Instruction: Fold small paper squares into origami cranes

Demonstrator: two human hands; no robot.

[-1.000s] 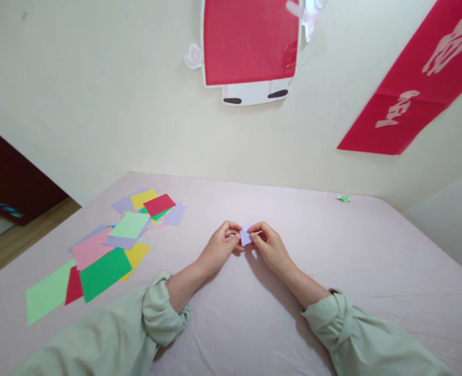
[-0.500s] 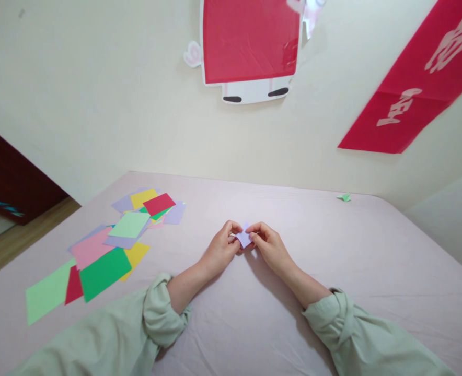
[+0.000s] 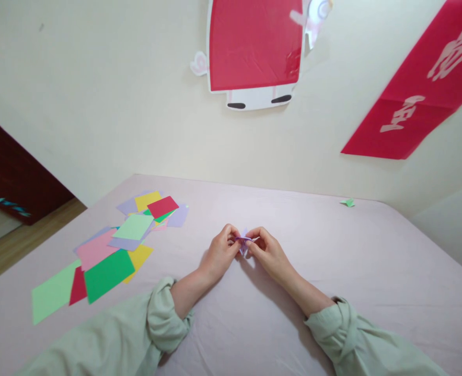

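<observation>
Two hands [image 3: 220, 253] pinch small, folded, pointed purple paper [image 3: 244, 238].

A single camera, worn on the head of the person we watched, faced forward and down across a pale, cloth-covered surface [image 3: 231, 324], taking it in from above the near side. The wearer's left sleeve [image 3: 109, 334] and right sleeve [image 3: 372, 334] entered at the bottom edge, nearest the lens; the left hand [image 3: 221, 250] and right hand [image 3: 269, 251] sat below center, farther out, short of the wall [image 3: 137, 104] ahead. The wide view reached wooden floor [image 3: 38, 231] at far left and a cropped red banner [image 3: 403, 112] at upper right.
</observation>
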